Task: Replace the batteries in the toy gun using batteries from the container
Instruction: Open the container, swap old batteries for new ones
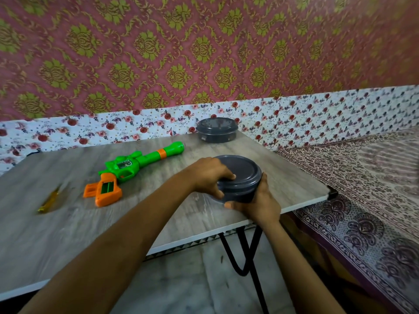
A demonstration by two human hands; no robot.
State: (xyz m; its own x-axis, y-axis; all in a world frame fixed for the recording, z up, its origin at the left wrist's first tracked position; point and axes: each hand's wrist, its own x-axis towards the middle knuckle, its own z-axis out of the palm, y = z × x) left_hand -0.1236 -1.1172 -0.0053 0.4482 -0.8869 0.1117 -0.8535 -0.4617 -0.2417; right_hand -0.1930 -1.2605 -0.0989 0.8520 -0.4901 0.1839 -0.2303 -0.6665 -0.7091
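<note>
My right hand [260, 203] cups the near side of the grey container [239, 179] from about five o'clock, thumb under the lower edge and fingers [264, 177] wrapped up its right wall. My left hand [207, 175] comes in from nine o'clock, fingers clenched over the rim of the lid [238, 169], thumb pressing at the lid's near edge. Both hands are grasping the container, which sits low over the tabletop [158, 200] near its right corner; whether its base touches I cannot tell.

The lid is on, so I judge the step in hand is prying it off to reach the batteries. To do it well I should keep the right hand steady as an anchor, lift the lid's lip with the left thumb at one spot, not pull all round, and hold the tub level so nothing spills near the edge.

Further out, at ten o'clock from the container, the toy gun [136, 166] lies flat, orange grip toward me with its battery slot looking open, green barrel pointing to one o'clock. A blurred yellow tool [48, 201], likely a screwdriver, lies well to its left. At twelve o'clock, by the wall, stands a second grey container [216, 130], lidded.
</note>
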